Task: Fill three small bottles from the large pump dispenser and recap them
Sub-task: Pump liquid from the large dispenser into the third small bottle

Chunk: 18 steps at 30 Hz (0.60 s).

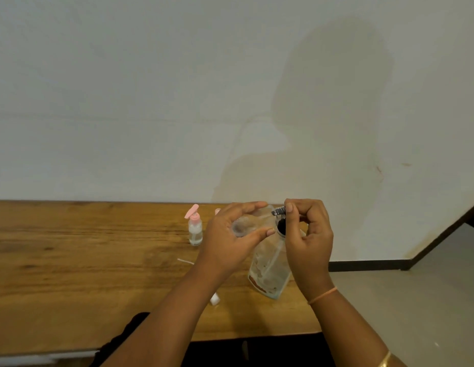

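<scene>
Pink-pumped small bottle (195, 230) stands on wooden table (71, 260), beside left hand (225, 239).

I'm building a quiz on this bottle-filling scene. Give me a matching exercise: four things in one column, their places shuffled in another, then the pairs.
1 pink-capped bottle
2 clear small bottle
3 large dispenser
4 white cap

A held sideways in the left hand
B lying on the table by the left forearm
C standing untouched on the table
D nozzle pinched by the right hand

Pairs: 1-C, 2-A, 3-D, 4-B
</scene>
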{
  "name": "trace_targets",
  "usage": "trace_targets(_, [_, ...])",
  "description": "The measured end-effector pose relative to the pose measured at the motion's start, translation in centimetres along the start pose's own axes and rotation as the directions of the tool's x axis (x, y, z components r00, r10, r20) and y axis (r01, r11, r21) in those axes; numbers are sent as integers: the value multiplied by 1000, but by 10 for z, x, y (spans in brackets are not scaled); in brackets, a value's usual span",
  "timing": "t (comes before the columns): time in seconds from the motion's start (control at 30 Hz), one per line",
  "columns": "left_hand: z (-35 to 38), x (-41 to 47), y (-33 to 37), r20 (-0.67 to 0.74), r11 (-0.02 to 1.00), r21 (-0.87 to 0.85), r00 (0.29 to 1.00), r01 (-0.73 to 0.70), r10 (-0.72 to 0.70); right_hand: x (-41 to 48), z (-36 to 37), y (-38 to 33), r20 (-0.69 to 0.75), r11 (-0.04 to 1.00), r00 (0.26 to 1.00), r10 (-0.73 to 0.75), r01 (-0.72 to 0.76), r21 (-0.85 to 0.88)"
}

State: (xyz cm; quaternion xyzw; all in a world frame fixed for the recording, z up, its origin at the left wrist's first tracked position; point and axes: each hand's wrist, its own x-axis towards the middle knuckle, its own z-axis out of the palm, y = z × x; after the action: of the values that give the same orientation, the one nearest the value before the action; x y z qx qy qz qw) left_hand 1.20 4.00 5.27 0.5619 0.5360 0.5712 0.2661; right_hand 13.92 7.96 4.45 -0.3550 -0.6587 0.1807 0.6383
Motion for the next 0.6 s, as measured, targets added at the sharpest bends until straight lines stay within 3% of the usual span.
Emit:
trace_targets(0.37, [-3,-1,6,-24,997,5,996,-82,82,5,3,-8,2,998,1000,23,-23,55])
trace_targets(0.6, [2,0,-2,-1,1000,9,1000,10,-10,0,-1,5,26,1000,1000,14,-13,-12])
